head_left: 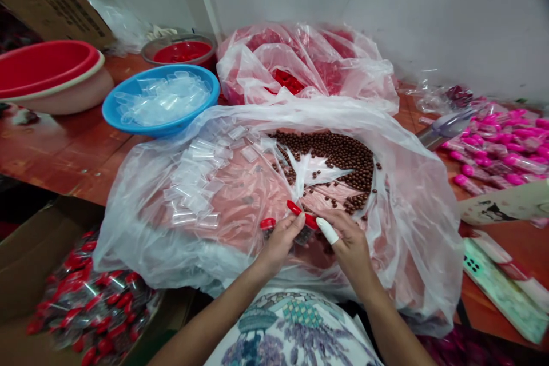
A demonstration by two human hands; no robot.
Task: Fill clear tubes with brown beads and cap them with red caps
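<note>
My left hand (281, 240) and my right hand (345, 240) meet over a big clear plastic bag (141, 229) spread in front of me. Together they pinch a small clear tube (305, 234) with brown beads inside; a red cap (300, 214) sits at its top between the fingers. A second red cap (267, 223) shows by my left thumb. My right forefinger wears a white wrap (327, 231). Just beyond the hands lie a heap of brown beads (338, 154) and several loose clear tubes (201, 183).
A blue bowl (115, 117) of clear tubes stands at the back left, beside a red basin (43, 68) and a metal bowl (180, 48). A bag of red caps (300, 63) sits behind. Pink-capped tubes (501, 148) lie right; red-capped tubes (86, 297) fill a cardboard box lower left.
</note>
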